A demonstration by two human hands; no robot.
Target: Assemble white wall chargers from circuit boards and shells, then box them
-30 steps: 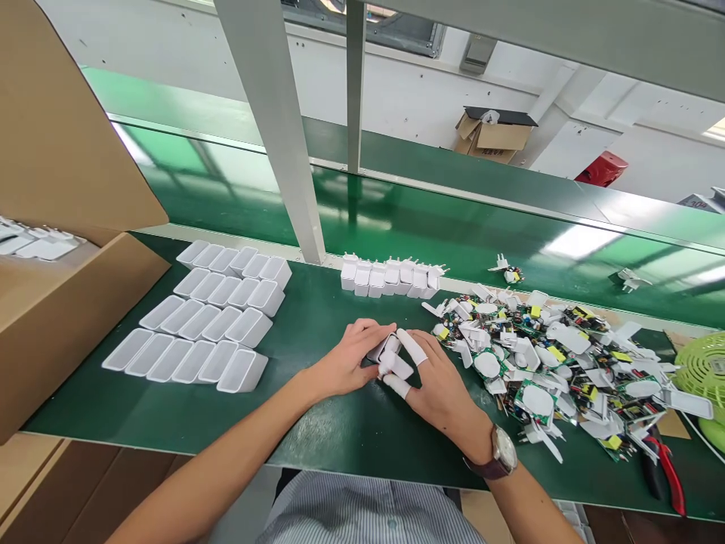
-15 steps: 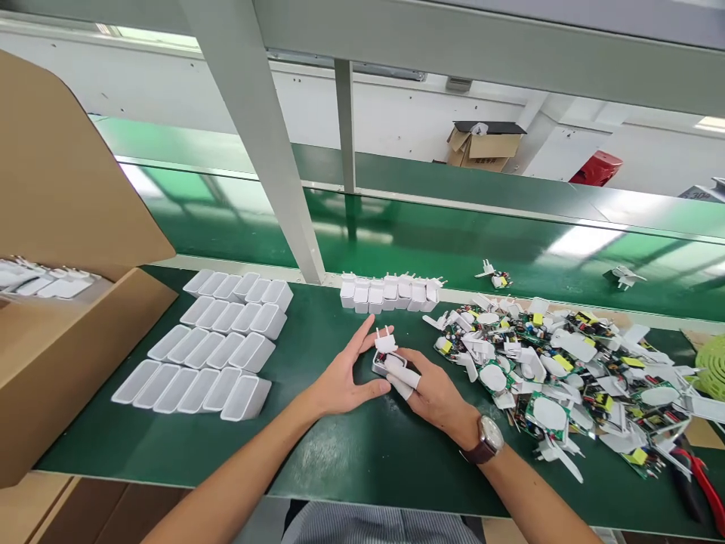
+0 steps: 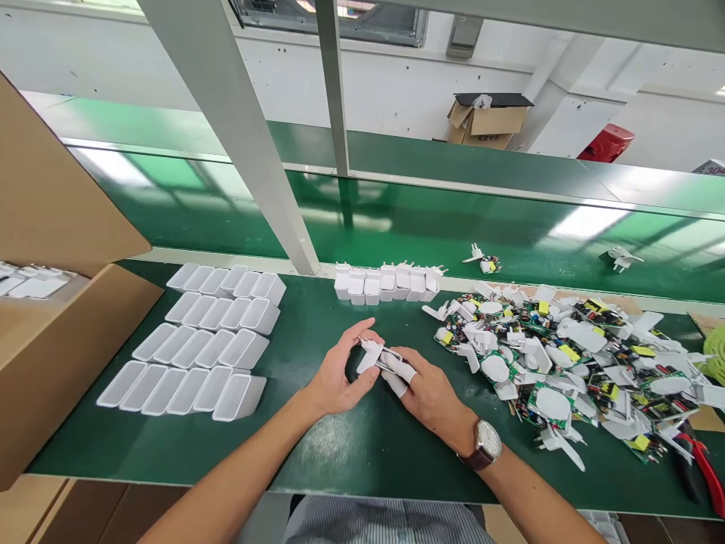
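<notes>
In front of me, both hands meet over a small white charger housing with a white two-pin plug piece at its end. My left hand curves around the plug piece, thumb and fingers closed on it. The housing is gripped by my right hand, which has white finger covers on some fingers and a watch at the wrist. My fingers hide much of the housing and its inside. Beyond my hands stands a row of white housings with plug pins along their tops.
To the left lie several rows of open white cases, beside a cardboard box. A heap of circuit boards with white plug parts covers the right side. Red-handled pliers lie at far right. A post rises behind the table.
The plug piece has tilted down to the left, and my left hand has closed in on it. My right hand keeps hold of the housing. The camera view has shifted slightly.
</notes>
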